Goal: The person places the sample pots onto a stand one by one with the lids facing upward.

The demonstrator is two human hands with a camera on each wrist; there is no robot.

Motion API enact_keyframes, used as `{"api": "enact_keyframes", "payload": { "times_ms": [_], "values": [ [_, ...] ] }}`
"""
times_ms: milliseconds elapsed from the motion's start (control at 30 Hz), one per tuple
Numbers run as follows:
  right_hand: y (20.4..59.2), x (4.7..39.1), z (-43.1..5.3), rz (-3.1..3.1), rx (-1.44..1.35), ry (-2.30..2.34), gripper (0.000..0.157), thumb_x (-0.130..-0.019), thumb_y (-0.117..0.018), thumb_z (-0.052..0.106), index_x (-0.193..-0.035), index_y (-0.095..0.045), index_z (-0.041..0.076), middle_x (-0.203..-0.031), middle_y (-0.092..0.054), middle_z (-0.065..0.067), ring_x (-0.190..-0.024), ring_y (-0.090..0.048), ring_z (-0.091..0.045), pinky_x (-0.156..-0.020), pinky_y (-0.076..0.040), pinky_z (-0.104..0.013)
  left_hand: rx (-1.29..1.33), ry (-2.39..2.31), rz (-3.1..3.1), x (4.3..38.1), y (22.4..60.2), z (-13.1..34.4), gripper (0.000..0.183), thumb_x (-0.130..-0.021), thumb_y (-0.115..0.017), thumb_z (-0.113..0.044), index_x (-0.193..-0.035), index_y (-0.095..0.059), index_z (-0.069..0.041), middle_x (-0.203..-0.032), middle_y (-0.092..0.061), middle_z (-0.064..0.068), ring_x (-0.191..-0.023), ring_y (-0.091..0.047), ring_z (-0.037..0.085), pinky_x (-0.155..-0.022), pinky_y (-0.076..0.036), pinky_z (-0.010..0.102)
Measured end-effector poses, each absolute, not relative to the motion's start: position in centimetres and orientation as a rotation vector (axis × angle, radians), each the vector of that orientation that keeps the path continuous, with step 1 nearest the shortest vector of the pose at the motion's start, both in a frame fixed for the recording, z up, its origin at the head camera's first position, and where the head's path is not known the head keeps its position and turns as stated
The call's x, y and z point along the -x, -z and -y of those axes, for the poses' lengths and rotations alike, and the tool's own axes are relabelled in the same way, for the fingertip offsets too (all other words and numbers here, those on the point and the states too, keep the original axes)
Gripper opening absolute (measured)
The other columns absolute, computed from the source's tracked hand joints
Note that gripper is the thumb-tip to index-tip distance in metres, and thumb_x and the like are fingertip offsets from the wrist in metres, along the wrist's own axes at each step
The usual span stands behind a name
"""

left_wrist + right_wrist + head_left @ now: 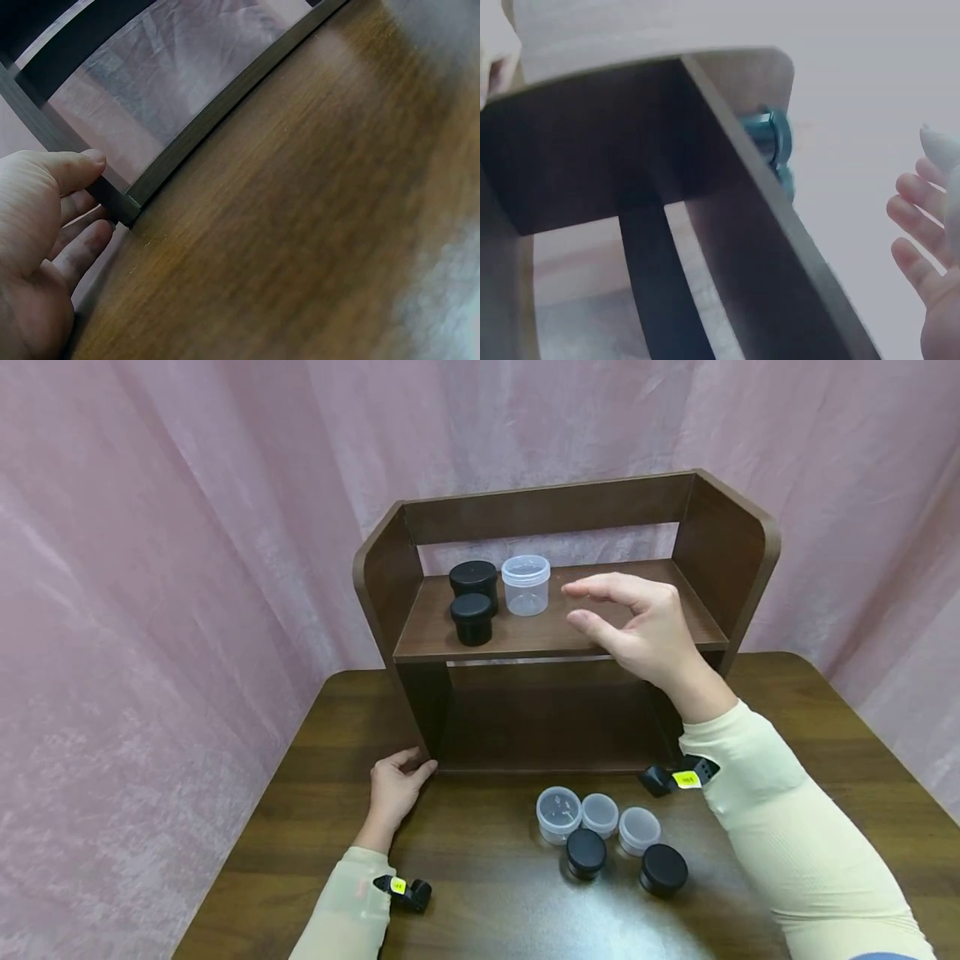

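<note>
A brown two-tier wooden shelf (547,653) stands on the table. At its lower left front corner, my left hand (396,787) grips the edge of the side panel; in the left wrist view that hand (52,225) has fingers on both sides of the board. My right hand (637,622) hovers over the upper tier with thumb and fingers spread apart, holding nothing. Just left of its fingertips is a clear plastic jar (527,589), upright on that tier. Beside the jar stand a larger black jar (474,578) and, in front, a smaller black jar (472,622).
On the table before the shelf are a large clear jar (558,817), two smaller clear jars, one in the middle (600,814) and one to the right (640,831), and two black jars, left (585,852) and right (663,870). A pink curtain (187,610) hangs behind.
</note>
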State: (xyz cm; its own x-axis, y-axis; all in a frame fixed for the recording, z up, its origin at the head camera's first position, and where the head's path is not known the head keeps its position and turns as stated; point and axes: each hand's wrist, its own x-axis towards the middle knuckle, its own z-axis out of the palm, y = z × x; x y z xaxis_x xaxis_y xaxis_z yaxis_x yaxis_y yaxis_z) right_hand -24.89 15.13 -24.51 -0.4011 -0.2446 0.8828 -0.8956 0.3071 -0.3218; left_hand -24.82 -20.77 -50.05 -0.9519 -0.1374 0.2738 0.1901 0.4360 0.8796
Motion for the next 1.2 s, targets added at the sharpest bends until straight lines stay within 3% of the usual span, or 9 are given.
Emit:
{"api": "enact_keyframes", "payload": {
  "times_ms": [100,267,467,633,733,867,1200],
  "values": [
    [25.0,23.1,-15.9,1.764,-1.171,-1.064,0.024,-0.079,-0.079,0.010,-0.098,-0.073,-0.004,-0.097,-0.072,-0.013,-0.095,-0.066,-0.015,-0.087,-0.048,-0.024,0.047,1.501,2.383,24.8,49.8,20.8,0.033,-0.078,-0.080,-0.014,-0.107,-0.072,0.001,-0.106,-0.069,0.017,-0.091,-0.069,0.026,-0.075,-0.056,0.038],
    [26.7,20.9,-17.5,1.766,-1.301,-1.005,0.041,-0.088,-0.070,0.036,-0.096,-0.073,-0.004,-0.093,-0.072,-0.015,-0.093,-0.067,-0.017,-0.087,-0.048,-0.022,0.052,1.492,2.400,24.7,49.4,20.4,0.034,-0.080,-0.080,-0.014,-0.109,-0.071,0.001,-0.108,-0.069,0.017,-0.091,-0.069,0.026,-0.076,-0.055,0.039],
    [30.2,19.3,-19.9,1.905,-1.361,-0.820,0.034,-0.089,-0.069,0.036,-0.103,-0.073,0.006,-0.099,-0.071,-0.008,-0.092,-0.067,-0.018,-0.089,-0.045,-0.016,0.072,1.481,2.420,24.8,49.4,20.2,0.036,-0.080,-0.079,-0.016,-0.110,-0.070,0.002,-0.108,-0.069,0.018,-0.092,-0.069,0.026,-0.077,-0.055,0.038],
    [33.4,18.6,-22.2,2.104,-1.358,-0.751,0.036,-0.077,-0.082,0.023,-0.110,-0.071,0.013,-0.106,-0.069,0.000,-0.097,-0.065,-0.015,-0.088,-0.044,-0.014,0.061,1.497,2.405,24.8,49.5,20.3,0.036,-0.080,-0.080,-0.015,-0.111,-0.070,0.001,-0.109,-0.068,0.018,-0.091,-0.069,0.027,-0.076,-0.055,0.039],
    [35.4,18.2,-23.4,2.266,-1.309,-0.820,0.042,-0.072,-0.085,0.016,-0.111,-0.071,0.018,-0.108,-0.068,0.004,-0.098,-0.064,-0.009,-0.073,-0.047,-0.012,0.042,1.504,2.395,24.7,49.5,20.5,0.036,-0.079,-0.080,-0.014,-0.111,-0.070,0.002,-0.109,-0.068,0.018,-0.091,-0.069,0.027,-0.076,-0.055,0.039],
    [37.9,17.8,-24.7,2.428,-1.268,-0.904,0.038,-0.075,-0.083,0.020,-0.111,-0.070,0.020,-0.107,-0.068,0.006,-0.095,-0.063,-0.006,-0.056,-0.047,-0.014,0.027,1.515,2.388,24.7,49.6,20.6,0.037,-0.079,-0.080,-0.014,-0.111,-0.070,0.003,-0.108,-0.068,0.019,-0.092,-0.069,0.028,-0.077,-0.055,0.036],
    [42.2,17.5,-25.8,2.563,-1.314,-0.833,0.033,-0.081,-0.078,0.030,-0.109,-0.071,0.013,-0.107,-0.070,0.006,-0.097,-0.065,-0.011,-0.079,-0.050,-0.020,0.003,1.555,2.355,24.8,49.6,20.3,0.034,-0.077,-0.081,-0.012,-0.107,-0.071,0.002,-0.104,-0.070,0.018,-0.088,-0.069,0.026,-0.071,-0.054,0.025]
  ]
}}
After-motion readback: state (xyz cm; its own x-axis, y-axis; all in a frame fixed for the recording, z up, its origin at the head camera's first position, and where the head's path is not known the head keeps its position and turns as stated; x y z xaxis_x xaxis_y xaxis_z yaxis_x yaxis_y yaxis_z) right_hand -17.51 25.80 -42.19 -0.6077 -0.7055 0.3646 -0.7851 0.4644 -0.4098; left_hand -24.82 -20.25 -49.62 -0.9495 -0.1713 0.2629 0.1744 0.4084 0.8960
